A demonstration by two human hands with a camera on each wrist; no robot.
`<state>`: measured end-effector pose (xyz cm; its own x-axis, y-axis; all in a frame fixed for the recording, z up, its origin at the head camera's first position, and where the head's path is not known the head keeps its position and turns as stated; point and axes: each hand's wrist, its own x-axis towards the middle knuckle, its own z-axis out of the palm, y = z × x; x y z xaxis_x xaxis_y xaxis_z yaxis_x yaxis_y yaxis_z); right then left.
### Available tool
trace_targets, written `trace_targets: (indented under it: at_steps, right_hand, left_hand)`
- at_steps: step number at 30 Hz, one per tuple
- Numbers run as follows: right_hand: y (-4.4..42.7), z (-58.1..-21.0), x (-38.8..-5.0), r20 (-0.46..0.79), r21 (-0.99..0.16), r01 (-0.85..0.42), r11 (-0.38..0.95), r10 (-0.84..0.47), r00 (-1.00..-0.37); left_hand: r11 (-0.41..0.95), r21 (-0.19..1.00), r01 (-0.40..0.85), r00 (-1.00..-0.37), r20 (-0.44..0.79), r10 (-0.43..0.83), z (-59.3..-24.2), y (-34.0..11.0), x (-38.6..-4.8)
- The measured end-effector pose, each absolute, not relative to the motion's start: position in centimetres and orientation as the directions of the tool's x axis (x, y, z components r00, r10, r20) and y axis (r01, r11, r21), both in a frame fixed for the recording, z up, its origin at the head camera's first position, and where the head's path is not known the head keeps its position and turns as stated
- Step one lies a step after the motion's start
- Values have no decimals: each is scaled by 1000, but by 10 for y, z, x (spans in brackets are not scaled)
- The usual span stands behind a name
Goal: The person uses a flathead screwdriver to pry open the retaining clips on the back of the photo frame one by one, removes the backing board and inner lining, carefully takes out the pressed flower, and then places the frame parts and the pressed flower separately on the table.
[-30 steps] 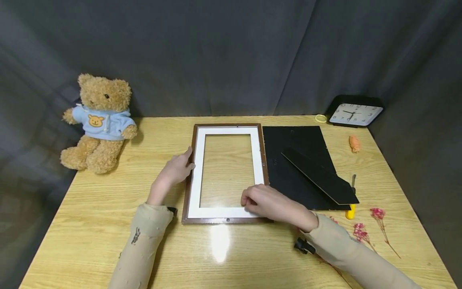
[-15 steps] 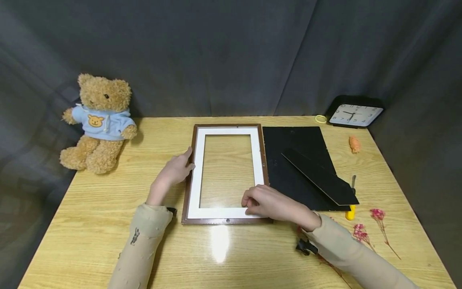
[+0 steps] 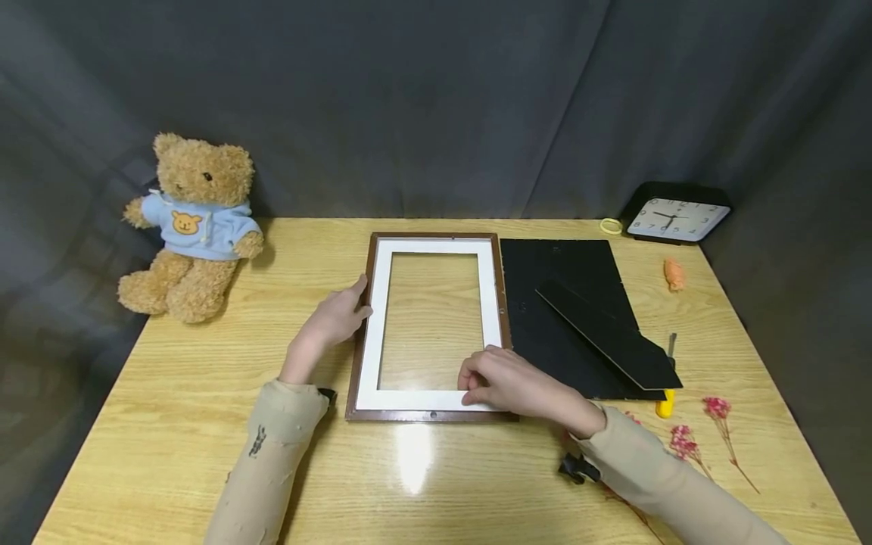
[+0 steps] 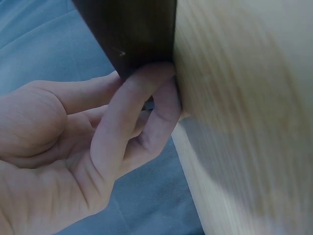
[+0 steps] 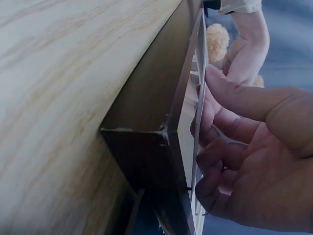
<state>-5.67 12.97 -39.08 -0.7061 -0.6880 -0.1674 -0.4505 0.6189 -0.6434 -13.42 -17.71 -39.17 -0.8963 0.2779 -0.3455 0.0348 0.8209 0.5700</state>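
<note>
A brown picture frame (image 3: 395, 415) lies on the wooden table, with a white mat (image 3: 422, 400) inside it and wood grain visible through the opening. On the frame's left side, my left hand (image 3: 334, 318) grips the edge, thumb on top and fingers bent against the outer side, as the left wrist view shows. At the mat's lower right inner corner my right hand (image 3: 507, 382) pinches the white border between thumb and curled fingers. In the right wrist view the mat's thin edge (image 5: 202, 83) stands slightly proud of the frame near the thumb.
Right of the frame lies a black backing board (image 3: 559, 261) with its stand leg (image 3: 606, 333), over a yellow-handled tool (image 3: 665, 405). Pink dried flowers (image 3: 717, 409), an orange object (image 3: 673, 274), a yellow ring (image 3: 610, 225) and a clock (image 3: 677, 219) surround it. A teddy bear (image 3: 204, 227) sits left.
The head view has shifted slightly, so everything sits a little farther right. Both hands keep the same holds on the frame and mat.
</note>
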Motion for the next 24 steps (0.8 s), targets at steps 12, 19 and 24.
trace_targets:
  at_steps: [12,19,24]
  right_hand:
    - [131,-383,-50,-172,-622,-413,665,-632,-756]
    - [134,-377,-48,-135,-645,-423,636,-640,-757]
    - [137,-378,-48,-92,-663,-441,605,-651,-754]
  left_hand:
    - [816,577,30,-897,-345,277,-392,-180,-134]
    - [793,604,81,-925,-251,286,-386,-180,-131]
    - [767,633,110,-956,-144,257,-381,-176,-128]
